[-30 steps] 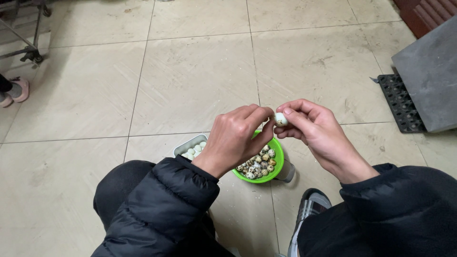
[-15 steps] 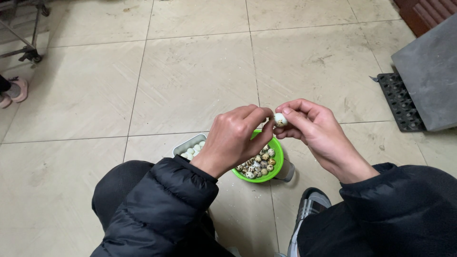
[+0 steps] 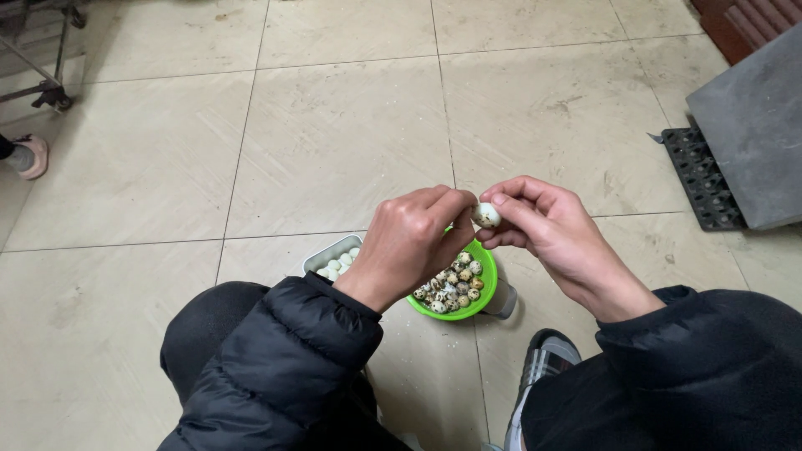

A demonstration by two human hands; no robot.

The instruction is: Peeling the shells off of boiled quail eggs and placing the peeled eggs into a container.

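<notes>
Near the middle of the frame, both hands meet around a small speckled egg [image 3: 485, 215]. The right hand [image 3: 551, 230] pinches the egg between thumb and fingertips, grasping it firmly from the right side. The left hand [image 3: 415, 242] comes in from the left with its fingers curled; its thumb and forefinger tips touch the egg's left side, so this hand is also closed on the egg rather than loose. The egg sits above the far rim of a green bowl [image 3: 487, 288], held clear of it.

The green bowl stands on the tiled floor [image 3: 334, 142] just below the hands, and it is filled with more speckled eggs [image 3: 451, 288]. To the left of the bowl, partly hidden behind the left wrist, lies a pale rectangular container [image 3: 327, 255] holding white peeled eggs [image 3: 338, 266]. Both arms wear dark padded sleeves, filling the lower part of the frame. A striped shoe [image 3: 539, 376] shows at the lower centre right, beside the bowl.

At the right edge lies a grey slab [image 3: 752, 134] over a black perforated mat [image 3: 702, 179]. At the far left edge, a pink slipper [image 3: 33, 157] belongs to another person, and a metal frame leg [image 3: 46, 83] stands in the upper left corner.
</notes>
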